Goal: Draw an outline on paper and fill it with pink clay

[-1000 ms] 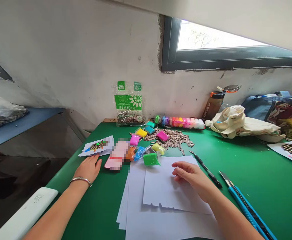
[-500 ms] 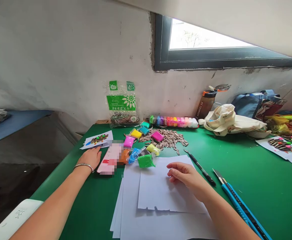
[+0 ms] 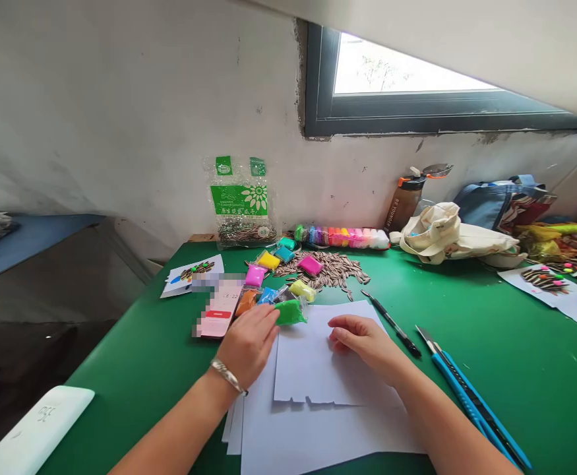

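My left hand (image 3: 249, 340), with a silver bracelet at the wrist, hovers over the left edge of the paper stack. Its fingers are stretched forward beside a green clay packet (image 3: 291, 311); whether they touch it I cannot tell. On the small torn-edged sheet (image 3: 312, 376) rests my right hand (image 3: 364, 340), loosely curled, a gap between thumb and fingers and nothing in it. Under that sheet lie larger white sheets (image 3: 278, 435). More clay packets, including an orange one (image 3: 246, 302) and a pale yellow one (image 3: 302, 290), sit just beyond. A pink-screened phone (image 3: 217, 310) lies left of them.
Sunflower seeds (image 3: 340, 269) are heaped behind the packets, before a seed bag (image 3: 241, 204). To the right lie a black pen (image 3: 392, 323) and a blue utility knife with its blade out (image 3: 466, 389). A decorated card (image 3: 192, 274) is far left; a white device (image 3: 35, 429) sits nearer.
My left hand has left the decorated card and moved right, to beside the green clay packet. My right hand stays in about the same place. The phone's screen looks different.
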Tool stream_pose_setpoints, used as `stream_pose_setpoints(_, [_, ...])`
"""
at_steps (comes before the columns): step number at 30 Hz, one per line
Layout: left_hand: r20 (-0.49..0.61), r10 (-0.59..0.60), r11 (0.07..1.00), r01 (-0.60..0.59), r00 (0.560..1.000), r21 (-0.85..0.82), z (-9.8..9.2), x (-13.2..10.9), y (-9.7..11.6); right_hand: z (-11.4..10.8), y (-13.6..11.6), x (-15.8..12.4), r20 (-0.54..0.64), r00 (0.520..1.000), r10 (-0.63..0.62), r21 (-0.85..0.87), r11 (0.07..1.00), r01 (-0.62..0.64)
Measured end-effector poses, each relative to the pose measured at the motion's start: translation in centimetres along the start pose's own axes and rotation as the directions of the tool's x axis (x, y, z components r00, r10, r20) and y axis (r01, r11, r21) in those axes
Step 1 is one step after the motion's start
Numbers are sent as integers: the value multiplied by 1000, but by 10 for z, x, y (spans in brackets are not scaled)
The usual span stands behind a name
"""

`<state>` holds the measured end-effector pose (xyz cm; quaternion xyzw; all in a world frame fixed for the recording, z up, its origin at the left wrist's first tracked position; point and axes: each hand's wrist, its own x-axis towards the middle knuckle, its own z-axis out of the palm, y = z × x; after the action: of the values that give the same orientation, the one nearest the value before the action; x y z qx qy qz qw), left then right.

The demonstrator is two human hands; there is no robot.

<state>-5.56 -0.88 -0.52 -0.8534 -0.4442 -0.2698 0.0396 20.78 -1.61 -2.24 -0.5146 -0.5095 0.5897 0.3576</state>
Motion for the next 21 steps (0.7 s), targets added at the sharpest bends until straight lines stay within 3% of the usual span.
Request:
stream_pose_setpoints(5, [137, -37, 993, 22, 990, 114, 31, 18, 3, 0, 5, 4, -7, 999, -46, 1, 999, 46])
stream_pose_setpoints(7, [143, -58, 990, 39, 988, 132, 37, 21, -1, 0, 7, 5, -12, 999, -50, -5, 999, 50])
stream_pose_setpoints(12, [39, -21, 992, 16, 999, 122, 42, 16, -9, 4, 3, 5, -52, 998, -29, -46, 999, 27])
stream_pose_setpoints(17, [-130, -8, 991, 25, 991, 129, 40, 11, -22, 8, -18, 10, -78, 995, -70, -228, 972, 51])
stream_pose_setpoints(21, [-134, -36, 986, 58, 990, 159, 39, 11, -30, 13, -32, 27, -103, 982, -160, -416, 903, 103])
